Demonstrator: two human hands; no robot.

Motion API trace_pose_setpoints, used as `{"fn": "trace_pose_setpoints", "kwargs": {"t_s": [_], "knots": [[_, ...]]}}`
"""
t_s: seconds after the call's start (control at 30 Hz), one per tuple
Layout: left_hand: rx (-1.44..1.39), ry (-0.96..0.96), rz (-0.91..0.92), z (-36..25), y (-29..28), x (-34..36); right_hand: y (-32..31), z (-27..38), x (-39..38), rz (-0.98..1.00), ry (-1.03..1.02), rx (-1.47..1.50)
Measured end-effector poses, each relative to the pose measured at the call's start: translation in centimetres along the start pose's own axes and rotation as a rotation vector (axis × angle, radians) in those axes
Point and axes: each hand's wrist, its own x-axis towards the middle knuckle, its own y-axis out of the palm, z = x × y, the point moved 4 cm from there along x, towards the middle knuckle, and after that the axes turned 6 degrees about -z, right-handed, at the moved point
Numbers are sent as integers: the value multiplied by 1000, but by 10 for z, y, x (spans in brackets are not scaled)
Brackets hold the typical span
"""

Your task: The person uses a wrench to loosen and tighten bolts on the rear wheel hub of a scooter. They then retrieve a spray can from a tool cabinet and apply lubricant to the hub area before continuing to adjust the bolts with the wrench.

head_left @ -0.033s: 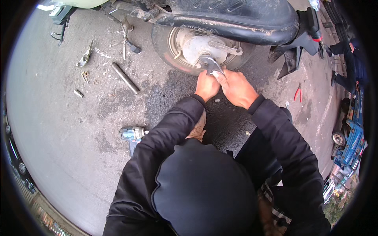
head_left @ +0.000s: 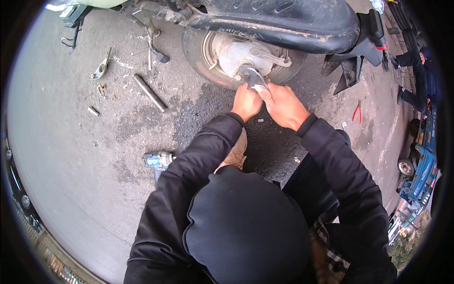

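Note:
A small scooter wheel with a grey hub stands under a black, dirty body panel. At the hub's centre sits a dark, curved metal bracket, its upper end against the axle area. My right hand is closed on the bracket's lower end, thumb on top. Just left of it, my left hand is curled closed under the bracket's lower edge. Its fingertips are hidden, so whether it grips the bracket too I cannot make out.
On the ground at left lie a metal tube, a ratchet-like tool, small metal parts and a blue impact wrench. Red-handled pliers lie at right. Farther right are another person and a blue cart.

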Motion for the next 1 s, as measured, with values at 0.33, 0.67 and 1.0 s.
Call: {"fn": "trace_pose_setpoints", "kwargs": {"t_s": [0.33,0.67,1.0], "knots": [[216,60,-45,34,20,-5,-5,-1,3,71,6,-129],[569,-7,197,45,-37,4,-7,-4,4,114,12,-96],[560,12,167,62,-32,-6,-6,-4,5,88,-18,-112]]}}
